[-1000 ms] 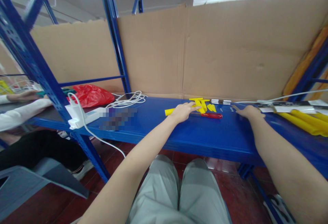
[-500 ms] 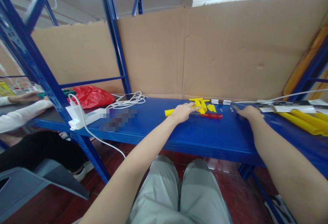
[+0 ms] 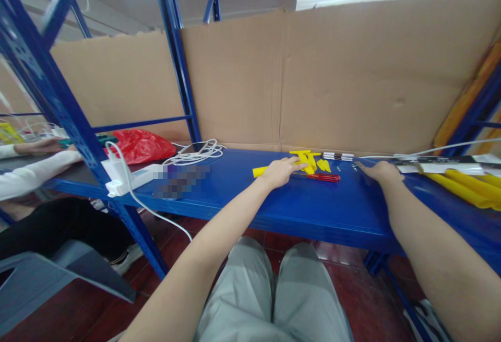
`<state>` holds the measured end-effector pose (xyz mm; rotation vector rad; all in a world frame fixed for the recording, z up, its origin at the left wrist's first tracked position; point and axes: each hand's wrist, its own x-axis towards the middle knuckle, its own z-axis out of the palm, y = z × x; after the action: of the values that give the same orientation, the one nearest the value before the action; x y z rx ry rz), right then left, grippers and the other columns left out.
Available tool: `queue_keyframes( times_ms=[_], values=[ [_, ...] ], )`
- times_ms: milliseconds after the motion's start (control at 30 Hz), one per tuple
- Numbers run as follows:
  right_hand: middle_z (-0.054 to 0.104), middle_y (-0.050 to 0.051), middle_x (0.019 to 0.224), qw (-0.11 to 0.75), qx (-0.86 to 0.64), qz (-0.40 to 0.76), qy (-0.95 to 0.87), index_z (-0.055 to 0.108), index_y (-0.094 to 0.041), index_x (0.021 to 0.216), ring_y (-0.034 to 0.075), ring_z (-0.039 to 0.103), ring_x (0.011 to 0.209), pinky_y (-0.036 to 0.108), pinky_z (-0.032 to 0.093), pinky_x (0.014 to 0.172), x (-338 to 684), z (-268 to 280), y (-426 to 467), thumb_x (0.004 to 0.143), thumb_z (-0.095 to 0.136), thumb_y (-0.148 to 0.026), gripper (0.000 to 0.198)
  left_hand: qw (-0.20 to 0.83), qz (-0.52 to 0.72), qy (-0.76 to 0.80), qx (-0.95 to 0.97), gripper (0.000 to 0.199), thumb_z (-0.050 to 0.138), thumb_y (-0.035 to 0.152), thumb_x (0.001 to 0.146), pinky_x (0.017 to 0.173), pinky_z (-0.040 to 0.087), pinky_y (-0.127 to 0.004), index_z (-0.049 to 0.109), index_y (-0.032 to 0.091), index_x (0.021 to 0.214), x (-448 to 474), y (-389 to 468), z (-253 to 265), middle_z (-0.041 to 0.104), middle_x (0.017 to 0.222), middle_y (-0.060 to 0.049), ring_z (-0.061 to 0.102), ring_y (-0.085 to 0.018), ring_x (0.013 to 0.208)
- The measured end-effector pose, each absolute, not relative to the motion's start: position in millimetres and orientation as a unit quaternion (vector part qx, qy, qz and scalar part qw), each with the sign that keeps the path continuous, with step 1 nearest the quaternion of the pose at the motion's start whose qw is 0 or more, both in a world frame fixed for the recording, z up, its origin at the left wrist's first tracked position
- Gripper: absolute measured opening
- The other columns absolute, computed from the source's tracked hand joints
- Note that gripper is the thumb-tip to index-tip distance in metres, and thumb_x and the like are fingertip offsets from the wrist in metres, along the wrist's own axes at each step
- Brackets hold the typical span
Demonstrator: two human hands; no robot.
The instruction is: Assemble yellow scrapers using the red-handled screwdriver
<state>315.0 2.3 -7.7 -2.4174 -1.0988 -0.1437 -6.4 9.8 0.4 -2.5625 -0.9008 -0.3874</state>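
Note:
My left hand (image 3: 279, 172) lies palm down on the blue shelf, fingers stretched to the right over yellow plastic pieces (image 3: 310, 161). Behind its wrist shows the end of a yellow tube-like piece (image 3: 259, 172); the rest is hidden. A screwdriver (image 3: 326, 177) with a red handle lies beside the fingertips, its shaft running toward the hand. Over on the right, my right hand (image 3: 381, 171) rests low on the shelf, fingers extended left beside several small screw-like bits (image 3: 354, 167). Nothing shows clearly in its fingers, which are partly hidden.
Black-and-white sticks (image 3: 337, 156) lie by the cardboard wall (image 3: 352, 81). Yellow rolled material (image 3: 465, 188) and packaging sit at right. A white power strip (image 3: 143, 176), coiled cable (image 3: 201, 153) and red bag (image 3: 143, 146) are left. Another person's sleeve (image 3: 39, 172) shows beyond the blue post.
The view has shifted very slightly. Both hands and the things on the shelf stay in about the same places.

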Motion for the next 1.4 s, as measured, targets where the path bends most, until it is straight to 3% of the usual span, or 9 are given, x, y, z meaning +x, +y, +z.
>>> queue_keyframes(
  times_ms=[67, 133, 300, 567, 733, 967, 1200, 1300, 1400],
  values=[
    [0.058, 0.031, 0.119, 0.22, -0.888, -0.049, -0.401, 0.058, -0.002, 0.121, 0.039, 0.054, 0.117, 0.049, 0.046, 0.091, 303, 3, -2, 0.082, 0.055, -0.056, 0.067, 0.197, -0.139, -0.32, -0.916, 0.059, 0.04, 0.005, 0.089, 0.094, 0.049, -0.033, 0.047, 0.033, 0.141, -6, 10, 0, 0.047, 0.144, -0.004, 0.055, -0.021, 0.118],
    [0.06, 0.027, 0.117, 0.221, -0.868, -0.083, -0.438, 0.061, -0.004, 0.116, 0.036, 0.056, 0.113, 0.045, 0.047, 0.089, 294, 12, -2, 0.087, 0.049, -0.045, 0.052, 0.198, -0.138, -0.317, -0.917, 0.059, 0.04, 0.005, 0.089, 0.094, 0.049, -0.033, 0.046, 0.032, 0.141, -7, 11, 0, 0.048, 0.143, -0.005, 0.055, -0.021, 0.119],
    [0.064, 0.018, 0.105, 0.262, -0.71, -0.2, -0.622, 0.066, -0.013, 0.099, 0.029, 0.06, 0.099, 0.039, 0.048, 0.081, 274, 12, 14, 0.084, 0.048, -0.031, 0.029, 0.204, -0.13, -0.312, -0.919, 0.059, 0.039, 0.006, 0.089, 0.094, 0.049, -0.033, 0.046, 0.031, 0.142, -8, 11, -2, 0.048, 0.141, -0.006, 0.055, -0.021, 0.118],
    [0.056, 0.014, 0.136, 0.179, -0.503, -0.249, -0.808, 0.05, -0.018, 0.137, 0.028, 0.051, 0.123, 0.046, 0.041, 0.095, 216, -4, 16, 0.085, 0.043, -0.018, 0.053, 0.224, -0.111, -0.29, -0.924, 0.061, 0.039, 0.004, 0.087, 0.089, 0.052, -0.034, 0.045, 0.03, 0.142, -5, 8, -2, 0.046, 0.141, -0.008, 0.055, -0.023, 0.116],
    [0.059, 0.015, 0.134, 0.157, -0.442, -0.266, -0.843, 0.058, -0.019, 0.128, 0.027, 0.051, 0.124, 0.053, 0.032, 0.103, 207, -5, 14, 0.087, 0.043, -0.016, 0.044, 0.222, -0.133, -0.264, -0.929, 0.058, 0.038, 0.007, 0.09, 0.092, 0.05, -0.034, 0.044, 0.031, 0.142, -3, 11, -5, 0.043, 0.146, -0.007, 0.051, -0.022, 0.122],
    [0.07, 0.014, 0.115, 0.145, -0.442, -0.278, -0.84, 0.068, -0.018, 0.11, 0.024, 0.062, 0.11, 0.053, 0.03, 0.104, 212, -2, 16, 0.081, 0.041, -0.005, 0.041, 0.201, -0.152, -0.28, -0.926, 0.055, 0.036, 0.009, 0.092, 0.096, 0.048, -0.032, 0.038, 0.024, 0.145, -3, 15, -6, 0.046, 0.144, -0.009, 0.05, -0.02, 0.125],
    [0.074, 0.014, 0.102, 0.143, -0.467, -0.284, -0.825, 0.071, -0.018, 0.101, 0.023, 0.066, 0.098, 0.048, 0.032, 0.101, 212, 2, 15, 0.084, 0.04, -0.007, 0.037, 0.185, -0.153, -0.304, -0.922, 0.051, 0.035, 0.01, 0.092, 0.094, 0.049, -0.03, 0.042, 0.019, 0.142, -3, 14, -7, 0.047, 0.142, -0.011, 0.052, -0.02, 0.123],
    [0.074, 0.014, 0.101, 0.189, -0.505, -0.245, -0.806, 0.069, -0.017, 0.103, 0.024, 0.066, 0.098, 0.045, 0.036, 0.097, 217, 3, 18, 0.085, 0.043, -0.012, 0.031, 0.178, -0.154, -0.321, -0.917, 0.05, 0.035, 0.008, 0.091, 0.094, 0.049, -0.031, 0.046, 0.017, 0.139, -5, 15, -6, 0.05, 0.138, -0.012, 0.054, -0.021, 0.119],
    [0.075, 0.012, 0.093, 0.301, -0.598, -0.152, -0.727, 0.061, -0.016, 0.116, 0.025, 0.068, 0.094, 0.043, 0.044, 0.089, 223, 3, 22, 0.083, 0.051, -0.016, 0.034, 0.173, -0.146, -0.339, -0.913, 0.049, 0.037, 0.007, 0.09, 0.093, 0.049, -0.033, 0.049, 0.016, 0.137, -7, 15, -4, 0.055, 0.132, -0.012, 0.056, -0.022, 0.116]
  ],
)
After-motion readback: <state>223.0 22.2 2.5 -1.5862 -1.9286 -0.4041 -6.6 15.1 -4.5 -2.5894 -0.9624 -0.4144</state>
